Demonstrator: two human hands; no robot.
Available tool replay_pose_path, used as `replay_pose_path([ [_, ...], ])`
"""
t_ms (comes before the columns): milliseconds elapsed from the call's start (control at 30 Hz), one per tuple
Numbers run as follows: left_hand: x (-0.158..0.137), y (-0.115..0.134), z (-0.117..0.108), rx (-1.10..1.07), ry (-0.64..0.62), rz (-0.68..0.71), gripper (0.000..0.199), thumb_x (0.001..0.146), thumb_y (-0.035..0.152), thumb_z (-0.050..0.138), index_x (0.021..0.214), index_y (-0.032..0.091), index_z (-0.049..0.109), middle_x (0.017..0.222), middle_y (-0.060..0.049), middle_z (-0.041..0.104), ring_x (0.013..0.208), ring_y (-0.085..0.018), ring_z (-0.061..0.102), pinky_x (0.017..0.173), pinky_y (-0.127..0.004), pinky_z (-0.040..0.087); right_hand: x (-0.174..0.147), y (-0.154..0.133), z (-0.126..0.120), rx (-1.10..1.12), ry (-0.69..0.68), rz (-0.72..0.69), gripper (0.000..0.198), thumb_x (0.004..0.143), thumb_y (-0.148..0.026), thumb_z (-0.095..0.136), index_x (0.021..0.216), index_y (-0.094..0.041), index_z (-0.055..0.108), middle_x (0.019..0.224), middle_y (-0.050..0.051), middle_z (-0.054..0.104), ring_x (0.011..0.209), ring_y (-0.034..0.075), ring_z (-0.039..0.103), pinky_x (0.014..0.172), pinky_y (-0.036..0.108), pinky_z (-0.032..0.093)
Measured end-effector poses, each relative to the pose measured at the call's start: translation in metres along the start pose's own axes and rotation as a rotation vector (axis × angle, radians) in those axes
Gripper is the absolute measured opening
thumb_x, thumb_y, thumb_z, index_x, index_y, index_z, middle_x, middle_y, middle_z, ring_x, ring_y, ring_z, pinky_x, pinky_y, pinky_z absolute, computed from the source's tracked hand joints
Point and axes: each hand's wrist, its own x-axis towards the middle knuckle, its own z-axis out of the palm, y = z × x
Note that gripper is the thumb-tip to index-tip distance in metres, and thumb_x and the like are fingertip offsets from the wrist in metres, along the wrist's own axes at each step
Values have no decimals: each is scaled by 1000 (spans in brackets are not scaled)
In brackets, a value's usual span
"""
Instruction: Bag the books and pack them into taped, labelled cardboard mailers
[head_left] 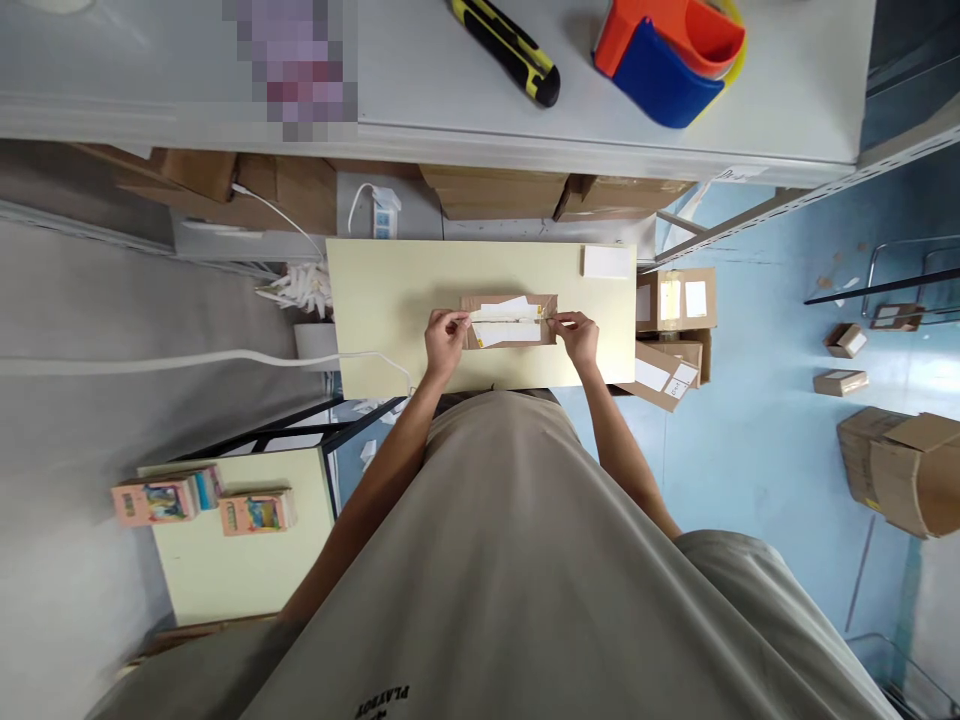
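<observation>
A small brown cardboard box [511, 301] lies on the pale yellow table [390, 290] in front of me. White paper [517, 333] with small yellow marks covers much of its top, and a thin line runs lengthwise across the middle. At the left end, my left hand [445, 340] pinches the box's edge between thumb and fingers. My right hand [577, 338] does the same at the right end, fingertips closed on the edge near that line. Whether a thin strip is also between the fingers, I cannot make out.
A white pad [606, 262] lies at the table's back right. On the shelf above are a yellow-black utility knife [510, 50] and an orange-blue tape dispenser [667, 60]. Cartons [675, 300] stand right of the table. Books [259, 512] lie on another table at left. A white cable [225, 358] crosses the left.
</observation>
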Motion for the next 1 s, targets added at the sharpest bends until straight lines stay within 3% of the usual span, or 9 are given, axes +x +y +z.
replay_pose_path([
  [200,-1,-1,2,8,26,20,21,105,42,75,103,21,81,111,-9,72,90,-20,71,88,-34,61,6,6,-1,89,-29,25,17,86,-37,85,94,-22,87,112,10,89,90,26,81,83,38,66],
  [467,2,12,-7,15,-6,-81,26,98,48,78,97,22,82,103,-8,77,84,-20,69,86,-35,61,3,12,-4,182,-76,-26,33,85,-55,83,91,-23,84,113,10,88,88,23,78,87,40,69],
  [567,5,33,-9,148,68,4,17,94,42,84,97,25,83,101,-7,73,90,-24,68,96,-41,62,4,3,-13,119,-118,-113,40,85,-63,82,91,-23,83,108,9,86,85,23,77,88,41,69],
  [700,27,94,16,183,128,226,11,93,29,89,103,29,86,109,-9,69,110,-30,71,111,-51,61,29,-47,-53,-53,-86,-385,42,96,-62,76,108,-24,86,112,12,82,97,28,79,98,46,68],
  [767,48,140,38,124,112,348,13,96,29,87,109,30,87,112,-8,70,114,-30,72,113,-52,62,54,-91,-85,-180,29,-589,41,105,-59,70,122,-25,84,123,15,80,115,32,78,110,50,65],
  [867,80,217,68,9,112,541,18,101,28,84,120,28,86,118,-9,72,113,-28,74,109,-48,63,97,-169,-132,-395,234,-838,47,113,-52,62,149,-24,72,148,19,70,146,37,65,126,58,55],
  [933,95,265,81,-42,138,657,21,105,29,81,125,25,86,120,-11,73,116,-28,74,111,-47,62,124,-214,-153,-523,307,-895,54,114,-50,60,160,-22,62,158,22,63,153,40,59,127,61,52],
  [1000,103,302,88,-59,170,732,22,107,30,79,127,23,86,121,-12,73,118,-29,74,112,-46,61,147,-246,-164,-635,312,-857,59,111,-48,64,162,-19,57,159,25,62,152,42,58,126,63,52],
])
